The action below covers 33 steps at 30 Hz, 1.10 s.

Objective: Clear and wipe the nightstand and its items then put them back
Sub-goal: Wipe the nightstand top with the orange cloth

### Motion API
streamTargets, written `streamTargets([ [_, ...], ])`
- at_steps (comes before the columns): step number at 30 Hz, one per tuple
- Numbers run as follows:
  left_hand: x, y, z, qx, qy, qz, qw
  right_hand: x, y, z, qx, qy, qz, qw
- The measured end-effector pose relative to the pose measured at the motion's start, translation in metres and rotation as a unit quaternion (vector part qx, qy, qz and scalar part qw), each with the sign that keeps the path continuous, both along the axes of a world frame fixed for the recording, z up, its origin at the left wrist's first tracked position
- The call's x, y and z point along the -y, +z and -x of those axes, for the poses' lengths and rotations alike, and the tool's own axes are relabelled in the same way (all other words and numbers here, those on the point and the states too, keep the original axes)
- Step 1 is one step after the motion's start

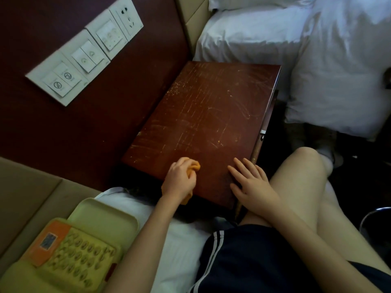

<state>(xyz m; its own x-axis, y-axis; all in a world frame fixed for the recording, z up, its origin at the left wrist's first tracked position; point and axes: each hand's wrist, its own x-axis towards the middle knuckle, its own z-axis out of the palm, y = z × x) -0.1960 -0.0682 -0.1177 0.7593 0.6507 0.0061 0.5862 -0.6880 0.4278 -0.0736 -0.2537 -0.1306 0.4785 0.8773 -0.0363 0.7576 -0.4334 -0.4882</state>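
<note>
Nearest the person, on the bed (175, 240) where they are sitting, a pale green tray (101, 212) is lying beside the left forearm. It is carrying a yellowed keypad device (69, 256) with an orange label. Both are sitting off the table, well to its left.

Just beyond, the left hand (179, 179) is resting at the near edge of the table (211, 106), the nightstand's dark, scratched wooden top. Its fingers (190, 176) are curling tightly round a bunched orange cloth (193, 166), and a tail of the cloth is hanging over the edge below the wrist. The right hand (251, 185) is lying flat by the near right corner. Its fingers (243, 166) are straight and slightly spread, holding nothing, and seem to be bracing against the wood.

Almost all of the top is lying ahead and to the right of the cloth, with its long axis running away from the person. The wiping is therefore probably just beginning. The strokes should be going forward along that axis from the left hand, which is holding the cloth. The right hand is covering a patch that will need uncovering.

Farther off, a white switch panel (84, 53) is sitting on the dark red wall to the left. A second bed (317, 60) in white linen is lying just beside the table's far right side.
</note>
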Motion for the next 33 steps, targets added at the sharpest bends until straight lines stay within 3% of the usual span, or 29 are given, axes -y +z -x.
streamTargets([
  [4, -0.016, 0.006, 0.001, 0.001, 0.135, -0.053, 0.989, 0.000, 0.000, 0.001, -0.005, 0.003, -0.002, 1.000],
  [7, -0.016, 0.009, -0.015, -0.002, 0.169, -0.060, 0.984, 0.001, 0.000, 0.000, -0.002, -0.001, -0.001, 1.000],
  [10, -0.003, 0.008, -0.032, -0.002, 0.135, -0.054, 0.989, 0.001, 0.001, 0.000, -0.002, -0.002, 0.001, 1.000],
  [17, 0.019, -0.002, -0.014, 0.004, -0.054, -0.017, 0.998, 0.000, 0.002, -0.001, -0.006, -0.005, 0.008, 1.000],
  [19, 0.010, -0.002, -0.003, -0.004, -0.034, -0.025, 0.999, 0.001, 0.002, -0.001, -0.009, -0.002, 0.005, 1.000],
  [23, -0.012, 0.006, -0.003, 0.010, 0.103, -0.046, 0.994, 0.003, 0.001, 0.000, -0.007, -0.001, -0.005, 1.000],
  [27, -0.007, 0.007, -0.027, 0.021, 0.149, -0.036, 0.988, 0.002, 0.002, -0.001, -0.010, -0.003, -0.004, 1.000],
  [29, 0.004, 0.004, -0.039, 0.022, 0.130, -0.035, 0.991, 0.001, 0.002, -0.001, -0.012, -0.002, -0.002, 1.000],
  [33, 0.026, -0.002, -0.040, 0.015, -0.003, -0.026, 1.000, 0.003, 0.001, -0.001, -0.009, -0.007, -0.002, 1.000],
])
